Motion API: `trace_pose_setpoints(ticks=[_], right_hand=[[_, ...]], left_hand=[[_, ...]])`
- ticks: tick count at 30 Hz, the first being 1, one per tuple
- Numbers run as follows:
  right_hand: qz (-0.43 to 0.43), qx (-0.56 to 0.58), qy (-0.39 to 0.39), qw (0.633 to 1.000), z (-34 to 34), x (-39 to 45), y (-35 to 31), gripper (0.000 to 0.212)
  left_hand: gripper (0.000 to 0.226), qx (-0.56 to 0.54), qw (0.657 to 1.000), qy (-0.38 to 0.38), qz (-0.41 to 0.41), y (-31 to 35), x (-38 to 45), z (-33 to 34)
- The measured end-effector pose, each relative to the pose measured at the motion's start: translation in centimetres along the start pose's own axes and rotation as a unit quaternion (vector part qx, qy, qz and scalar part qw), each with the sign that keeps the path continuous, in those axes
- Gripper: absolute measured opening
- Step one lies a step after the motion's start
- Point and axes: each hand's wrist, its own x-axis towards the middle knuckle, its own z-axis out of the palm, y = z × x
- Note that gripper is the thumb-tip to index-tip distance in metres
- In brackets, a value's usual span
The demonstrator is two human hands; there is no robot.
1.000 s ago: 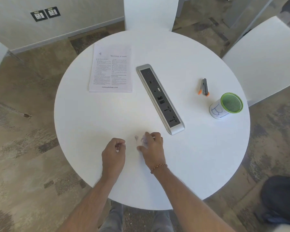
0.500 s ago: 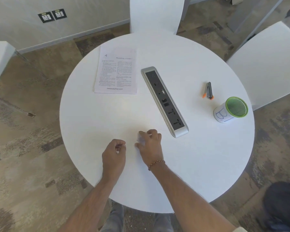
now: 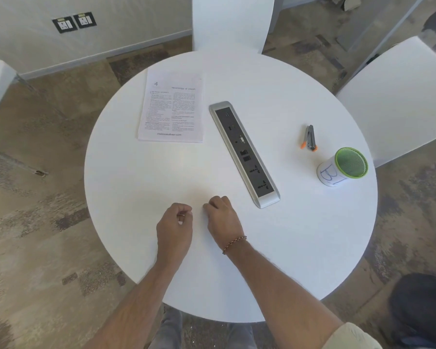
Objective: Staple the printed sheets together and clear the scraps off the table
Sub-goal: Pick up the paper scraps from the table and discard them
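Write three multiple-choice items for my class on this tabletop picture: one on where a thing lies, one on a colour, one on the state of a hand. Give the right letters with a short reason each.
1. Where does the stapler lie?
A. on the printed sheets
B. between the power strip and the cup
C. on the floor

2. What colour is the rim of the cup?
A. green
B. red
C. black

3. How is the left hand held?
A. flat, palm down, fingers spread
B. gripping the stapler
C. curled closed, near the table edge

Key:
1 B: the stapler sits on the table to the right of the power strip and up-left of the cup, far from the printed sheets.
2 A: the mesh rim is bright green above a white wrap.
3 C: its fingers are folded in, with a bit of white showing between them; the right hand beside it is curled too.
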Motion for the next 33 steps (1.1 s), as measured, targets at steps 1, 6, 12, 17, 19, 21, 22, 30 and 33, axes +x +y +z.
trace_pose_setpoints(ticks=[1, 6, 12, 17, 19, 21, 22, 30, 33], right_hand=[[-0.005, -0.003, -0.002, 1.0, 0.0, 0.1, 0.1, 0.028], [-0.02, -0.024, -0.04, 0.999, -0.3, 1.0, 0.3, 0.022], [0.069, 0.031, -0.069, 0.995, -1.3, 2.1, 0.5, 0.019], [0.225, 0.301, -0.004, 0.927, -2.3, 0.7, 2.0, 0.014], [0.26, 0.387, 0.009, 0.885, -2.5, 0.1, 2.8, 0.01], [0.282, 0.459, 0.016, 0.842, -2.7, -0.4, 3.6, 0.006], [0.289, 0.496, 0.017, 0.819, -2.9, -0.6, 3.9, 0.006], [0.285, 0.691, 0.058, 0.662, -6.6, -2.7, 8.5, 0.009], [0.29, 0.718, 0.101, 0.625, -8.6, -3.4, 11.2, 0.009]], left_hand=[[0.017, -0.001, 1.0, -0.001, 0.0, 0.1, 0.0, 0.1], [0.017, 0.01, 1.0, 0.001, -0.001, 0.1, -0.2, 0.1], [0.016, 0.015, 1.0, 0.005, -0.003, 0.3, -0.5, 0.1], [0.015, 0.01, 1.0, 0.006, 0.003, 0.6, -0.5, 0.3], [0.015, 0.006, 1.0, 0.008, 0.005, 0.7, -0.5, 0.5], [0.015, 0.007, 1.0, 0.007, 0.007, 0.9, -0.6, 0.9], [0.016, 0.01, 1.0, 0.004, 0.008, 0.9, -0.5, 1.0], [0.016, 0.032, 0.999, 0.002, 0.02, 1.4, -0.6, 2.7], [0.016, 0.033, 0.999, -0.001, 0.015, 1.0, -0.9, 3.2]])
